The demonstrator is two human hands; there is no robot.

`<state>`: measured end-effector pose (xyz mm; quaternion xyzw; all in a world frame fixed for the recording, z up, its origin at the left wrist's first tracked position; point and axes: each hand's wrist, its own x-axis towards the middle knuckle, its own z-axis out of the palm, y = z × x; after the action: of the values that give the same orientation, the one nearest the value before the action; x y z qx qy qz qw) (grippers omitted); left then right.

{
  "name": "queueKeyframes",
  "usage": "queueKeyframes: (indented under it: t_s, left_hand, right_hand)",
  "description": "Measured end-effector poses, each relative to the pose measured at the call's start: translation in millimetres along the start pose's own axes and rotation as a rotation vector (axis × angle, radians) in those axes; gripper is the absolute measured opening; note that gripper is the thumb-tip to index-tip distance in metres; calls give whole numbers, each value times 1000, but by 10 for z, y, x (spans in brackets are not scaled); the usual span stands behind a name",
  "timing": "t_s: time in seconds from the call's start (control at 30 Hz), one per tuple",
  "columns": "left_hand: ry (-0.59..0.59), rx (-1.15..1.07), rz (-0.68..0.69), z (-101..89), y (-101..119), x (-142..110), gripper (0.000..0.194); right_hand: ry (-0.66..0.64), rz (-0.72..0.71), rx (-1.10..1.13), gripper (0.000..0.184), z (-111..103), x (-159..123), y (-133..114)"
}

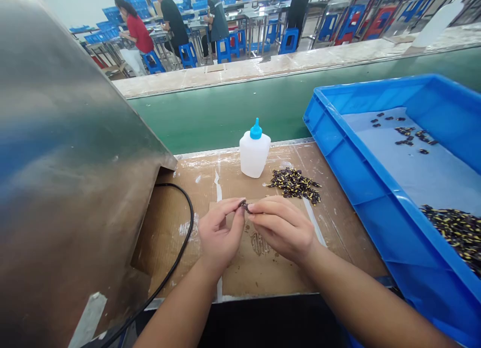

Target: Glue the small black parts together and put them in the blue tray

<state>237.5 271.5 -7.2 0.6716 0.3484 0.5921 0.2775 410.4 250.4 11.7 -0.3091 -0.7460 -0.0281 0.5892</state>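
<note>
Head view, dark piece point(244, 205) half-hidden by fingers point(268, 207), crate point(361, 182) cropped

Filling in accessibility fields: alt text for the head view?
A person's left hand and right hand pinch a small dark piece over a cardboard-covered bench. Just beyond are a blue-capped white bottle and a pile of dark-and-yellow pieces; a blue bin holding more is at right.

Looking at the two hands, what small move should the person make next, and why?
Perhaps the right hand should gently turn its end of the small dark piece while the left hand steadies the other: both hands pinch it from opposite sides, above the cardboard. Whether it is one part or two is too small to tell.
</note>
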Motion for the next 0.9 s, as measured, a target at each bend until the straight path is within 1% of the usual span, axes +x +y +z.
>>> queueKeyframes:
  t_s: [0.1, 0.2, 0.27, 0.33, 0.43, 0.57, 0.63, 0.7, 0.77, 0.8, 0.83, 0.9]
  left_hand:
    - [-37, 24, 13, -11, -22, 7, 25]
    - [-86, 63, 30, -17, -30, 29, 22]
    - [-108, 106, 51, -16, -28, 46, 17]
    - [-128, 151, 72, -15, -25, 59, 11]
    - [-141, 198, 107, -14, -26, 66, 12]
    - [-150, 227, 139, -22, -37, 76, 15]
    - [-181, 234, 154, -27, -38, 87, 13]
    - [-224, 240, 169, -33, -32, 93, 12]
    - [-267, 263, 167, -45, -26, 87, 14]
    - [-282, 282, 159, -54, -29, 81, 15]
    - [-290, 307, 147, -66, -39, 74, 16]
    - [-277, 349, 129, -90, -90, 67, 17]
  right_hand:
    - [-6, 51, 39, 31, 4, -7, 34]
    - [13, 139, 56, 29, 4, 6, 71]
    - [-1, 233, 46, 23, 1, 20, 87]
    - [-45, 351, 37, 16, -5, 27, 95]
    - [-111, 499, 64, 17, -11, 7, 100]
    - [-142, 631, 183, 18, 12, -45, 137]
    - [-141, 685, 286, 16, 34, -52, 185]
    - [-119, 734, 416, 19, 30, -29, 235]
    - [-81, 790, 561, 30, -41, 14, 248]
    - [-56, 816, 629, 36, -111, 31, 226]
    - [-34, 834, 688, 40, -203, 35, 181]
    - [-17, 842, 757, 45, -433, -21, 14]
